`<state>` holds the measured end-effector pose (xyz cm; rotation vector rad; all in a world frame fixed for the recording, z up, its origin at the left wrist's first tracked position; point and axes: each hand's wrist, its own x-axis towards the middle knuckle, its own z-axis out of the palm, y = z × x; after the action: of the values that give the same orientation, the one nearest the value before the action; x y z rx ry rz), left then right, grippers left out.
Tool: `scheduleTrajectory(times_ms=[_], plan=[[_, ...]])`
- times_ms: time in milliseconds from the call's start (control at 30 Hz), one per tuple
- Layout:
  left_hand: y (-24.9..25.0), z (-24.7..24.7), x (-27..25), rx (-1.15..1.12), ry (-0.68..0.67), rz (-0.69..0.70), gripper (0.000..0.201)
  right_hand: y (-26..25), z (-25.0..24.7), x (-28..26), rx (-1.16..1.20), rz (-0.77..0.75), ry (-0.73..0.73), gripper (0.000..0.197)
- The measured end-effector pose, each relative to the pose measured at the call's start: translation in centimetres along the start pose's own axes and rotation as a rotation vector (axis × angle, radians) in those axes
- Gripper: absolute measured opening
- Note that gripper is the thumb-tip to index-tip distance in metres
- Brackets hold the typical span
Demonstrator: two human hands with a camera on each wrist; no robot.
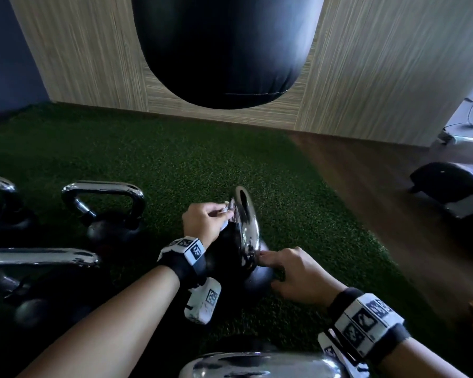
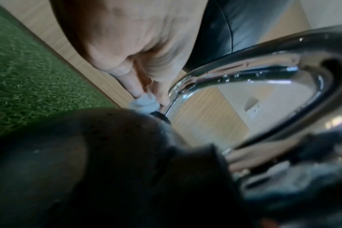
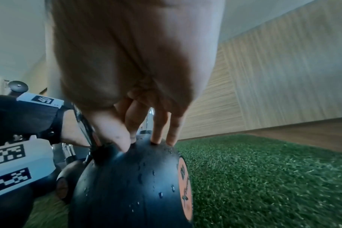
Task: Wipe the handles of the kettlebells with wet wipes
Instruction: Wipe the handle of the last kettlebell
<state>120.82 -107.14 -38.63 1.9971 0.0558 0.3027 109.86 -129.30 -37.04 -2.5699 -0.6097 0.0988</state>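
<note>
Your left hand [image 1: 202,221] pinches a wet wipe [image 2: 144,102] against the chrome handle [image 1: 247,227] of the kettlebell [image 3: 131,185] standing on the green turf [image 1: 161,165]. Your right hand [image 1: 298,274] steadies its beaded black body with spread fingertips. Judged heavy, rigid and slippery when wet: brace low, wipe with the limp cloth wrapped round.

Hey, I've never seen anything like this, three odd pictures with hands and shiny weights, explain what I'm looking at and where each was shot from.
No machine here: a person works with bare hands, wearing cameras on the head and on both wrists. The big picture looks down from the head; the other two look along each hand. On the green turf stand several kettlebells with chrome handles. The left hand pinches a small pale wet wipe against the chrome handle of the middle kettlebell. The right hand steadies that kettlebell, fingertips on its black ball. A dark punching bag hangs ahead.
</note>
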Motion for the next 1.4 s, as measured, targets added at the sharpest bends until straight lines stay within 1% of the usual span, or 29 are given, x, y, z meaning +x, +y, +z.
scheduleTrajectory(times_ms=[33,100,133,167,200,233,267,300,333,367,433,467,533,600,700,800,867,933,1000,1100,1233,1300,1367,1400], plan=[[0.1,0.0,0.1,-0.014,-0.017,-0.032,0.03,0.1,-0.3,0.6,-0.003,0.04,0.02,0.046],[0.1,-0.1,0.2,-0.114,-0.084,-0.116,0.029,0.0,-1.0,2.1,0.085,0.114,0.092,0.025],[0.0,-0.3,0.3,-0.166,-0.116,-0.137,0.03,0.5,-1.0,3.2,0.141,0.142,0.134,0.022],[-0.2,-0.5,0.2,-0.186,-0.142,-0.126,0.031,1.2,-0.7,4.5,0.187,0.171,0.118,0.035],[-0.3,-0.7,0.0,-0.165,-0.162,-0.088,0.032,1.7,-0.2,5.9,0.228,0.192,0.069,0.058],[-0.5,-0.9,-0.2,-0.116,-0.167,-0.044,0.032,2.4,0.7,7.3,0.296,0.201,-0.017,0.076],[-0.6,-1.0,-0.3,-0.067,-0.16,-0.009,0.031,3.2,1.8,8.4,0.361,0.218,-0.107,0.08],[-0.8,-1.0,-0.4,-0.033,-0.146,0.009,0.031,4.1,3.2,9.4,0.386,0.222,-0.16,0.076],[-0.8,-0.9,-0.3,-0.012,-0.137,0.016,0.031,5.3,4.4,10.2,0.394,0.227,-0.175,0.074],[-0.7,-0.9,-0.3,0.003,-0.133,0.022,0.031,6.4,5.4,10.7,0.405,0.265,-0.172,0.079],[0.3,-0.9,-0.1,0.055,-0.138,0.056,0.022,6.8,6.2,11.1,0.426,0.334,-0.109,0.095],[1.0,-1.0,0.0,0.067,-0.123,0.09,0.014,7.1,6.7,11.1,0.43,0.357,-0.082,0.098],[2.3,-1.2,-0.1,0.02,-0.053,0.108,0.012,7.0,6.9,10.9,0.433,0.371,-0.043,0.095],[2.7,-1.0,-0.2,-0.075,-0.017,0.079,0.011,7.0,7.1,10.9,0.464,0.37,-0.034,0.093],[1.8,-0.6,0.0,-0.142,-0.07,0.039,0.012,7.6,7.6,11.2,0.468,0.373,-0.032,0.098],[2.0,-0.6,0.6,-0.328,-0.108,-0.08,0.018,7.7,7.9,11.4,0.498,0.388,-0.023,0.1],[2.9,-0.7,0.5,-0.51,-0.127,-0.116,0.022,7.9,8.1,11.5,0.494,0.396,-0.01,0.099],[3.4,-1.1,-0.2,-0.598,-0.127,-0.092,0.018,8.1,8.3,11.5,0.516,0.406,-0.007,0.096],[3.7,-1.7,-0.7,-0.597,-0.129,-0.041,0.015,8.6,8.7,11.7,0.529,0.412,-0.006,0.093],[4.2,-2.1,-0.5,-0.514,-0.123,0.007,0.016,9.7,9.6,12.1,0.531,0.408,-0.021,0.09],[4.6,-2.6,-1.9,-0.567,-0.128,-0.072,0.015,9.3,9.4,11.7,0.545,0.4,-0.01,0.089],[4.3,-3.2,-3.4,-0.644,-0.204,-0.093,0.02,8.8,8.9,11.5,0.569,0.392,0.004,0.081],[4.0,-3.9,-4.4,-0.744,-0.327,-0.099,0.026,8.4,8.5,11.3,0.594,0.394,0.014,0.064],[3.8,-4.0,-4.5,-0.746,-0.363,-0.083,0.027,8.4,8.5,11.3,0.592,0.4,0.017,0.06]])
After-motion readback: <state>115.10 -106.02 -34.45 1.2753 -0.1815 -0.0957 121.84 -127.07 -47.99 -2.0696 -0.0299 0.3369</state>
